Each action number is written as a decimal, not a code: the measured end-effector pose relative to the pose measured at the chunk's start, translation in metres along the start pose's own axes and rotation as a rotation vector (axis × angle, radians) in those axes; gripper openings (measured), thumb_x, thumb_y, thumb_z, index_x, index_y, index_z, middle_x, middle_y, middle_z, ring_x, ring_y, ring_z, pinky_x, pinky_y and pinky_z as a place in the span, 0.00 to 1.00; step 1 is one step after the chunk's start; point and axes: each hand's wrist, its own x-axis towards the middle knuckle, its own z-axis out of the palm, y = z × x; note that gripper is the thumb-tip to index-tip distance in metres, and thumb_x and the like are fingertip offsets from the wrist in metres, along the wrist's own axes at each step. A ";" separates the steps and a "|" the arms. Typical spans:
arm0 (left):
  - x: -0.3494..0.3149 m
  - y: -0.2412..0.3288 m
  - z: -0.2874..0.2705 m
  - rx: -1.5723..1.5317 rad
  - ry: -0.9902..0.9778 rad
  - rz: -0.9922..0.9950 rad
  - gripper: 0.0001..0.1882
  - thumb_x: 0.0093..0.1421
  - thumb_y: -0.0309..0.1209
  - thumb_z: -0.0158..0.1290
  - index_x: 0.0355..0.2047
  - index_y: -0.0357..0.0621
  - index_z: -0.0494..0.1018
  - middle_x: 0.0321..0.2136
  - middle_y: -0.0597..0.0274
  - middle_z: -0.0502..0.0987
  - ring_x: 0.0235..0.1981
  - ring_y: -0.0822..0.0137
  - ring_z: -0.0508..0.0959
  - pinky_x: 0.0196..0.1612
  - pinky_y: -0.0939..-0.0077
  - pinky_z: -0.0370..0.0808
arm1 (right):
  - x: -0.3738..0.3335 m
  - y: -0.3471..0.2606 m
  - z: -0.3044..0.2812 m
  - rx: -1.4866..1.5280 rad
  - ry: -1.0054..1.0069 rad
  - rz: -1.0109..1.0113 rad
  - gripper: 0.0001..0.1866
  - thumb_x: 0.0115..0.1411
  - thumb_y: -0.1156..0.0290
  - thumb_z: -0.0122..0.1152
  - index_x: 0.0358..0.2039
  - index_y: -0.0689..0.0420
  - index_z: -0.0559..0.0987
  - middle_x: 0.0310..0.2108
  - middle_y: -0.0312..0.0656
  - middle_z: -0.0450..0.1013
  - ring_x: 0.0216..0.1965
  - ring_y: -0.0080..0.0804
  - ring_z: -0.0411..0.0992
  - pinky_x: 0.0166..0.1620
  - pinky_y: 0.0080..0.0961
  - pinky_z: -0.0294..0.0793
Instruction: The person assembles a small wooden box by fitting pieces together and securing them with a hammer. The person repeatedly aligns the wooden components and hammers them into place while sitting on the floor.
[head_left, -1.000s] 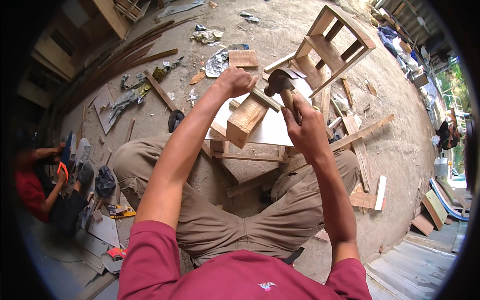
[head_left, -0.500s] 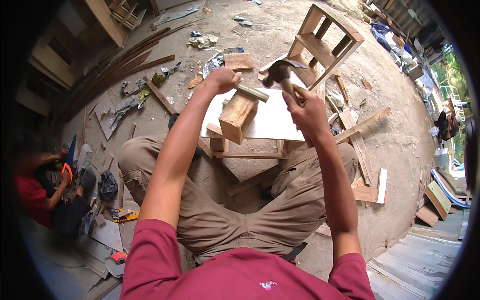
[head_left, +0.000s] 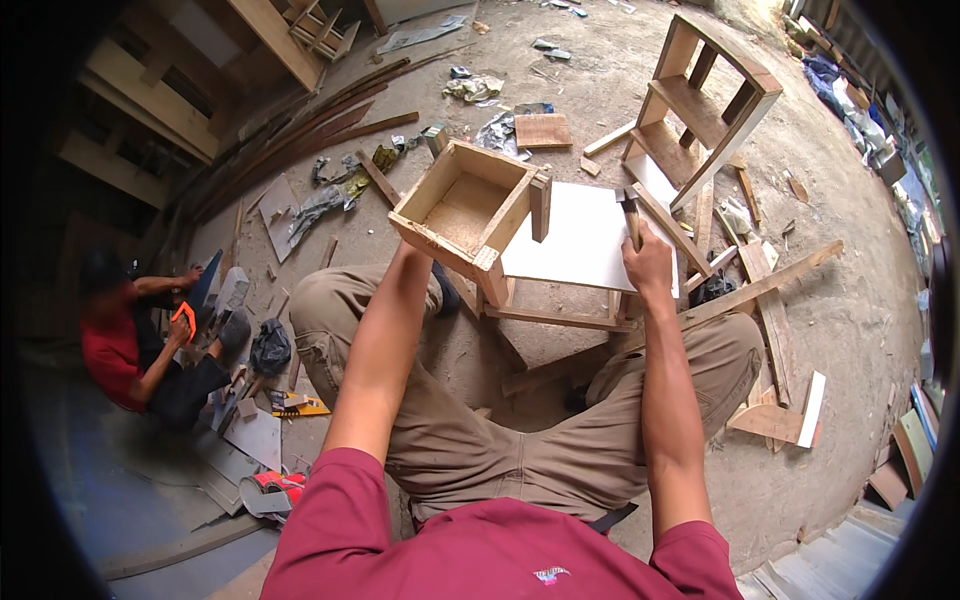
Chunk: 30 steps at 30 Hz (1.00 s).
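An open-topped wooden box is lifted and tilted at the left end of the white board, its hollow inside facing me. My left forearm reaches up beneath the box and supports it; the hand is hidden behind the wood. A short wooden strip stands against the box's right side, and a second one shows at its far corner. My right hand is closed around the handle of a hammer, whose head is down at the board's right side.
A wooden frame with shelves stands beyond the board, which rests on a low wooden base. Planks lie to the right, and a flat wooden piece lies ahead. At the left, another person sits holding an orange-handled saw.
The box has turned from lying on its side to opening upward and moved left. My left hand went from the strip on top to beneath the box. The raised hammer has come down.
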 end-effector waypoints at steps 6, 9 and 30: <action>0.016 -0.011 0.030 -0.074 -0.086 -0.035 0.21 0.67 0.42 0.46 0.39 0.35 0.79 0.34 0.57 0.83 0.33 0.66 0.79 0.40 0.70 0.76 | -0.011 0.005 0.024 -0.172 -0.183 0.038 0.22 0.56 0.68 0.68 0.52 0.56 0.79 0.42 0.56 0.77 0.45 0.54 0.79 0.47 0.47 0.80; 0.027 -0.011 0.037 -0.069 -0.115 -0.047 0.20 0.68 0.42 0.45 0.40 0.36 0.78 0.35 0.57 0.82 0.34 0.66 0.79 0.40 0.70 0.76 | -0.013 0.005 0.025 -0.170 -0.174 0.061 0.22 0.57 0.64 0.70 0.50 0.58 0.80 0.44 0.57 0.76 0.47 0.53 0.78 0.51 0.45 0.78; 0.018 -0.106 0.049 -0.136 0.240 -0.232 0.24 0.72 0.47 0.42 0.51 0.41 0.77 0.43 0.61 0.81 0.42 0.65 0.79 0.51 0.71 0.74 | -0.032 -0.058 -0.007 0.769 -0.433 0.080 0.45 0.65 0.47 0.64 0.70 0.67 0.60 0.63 0.57 0.67 0.63 0.45 0.68 0.60 0.35 0.71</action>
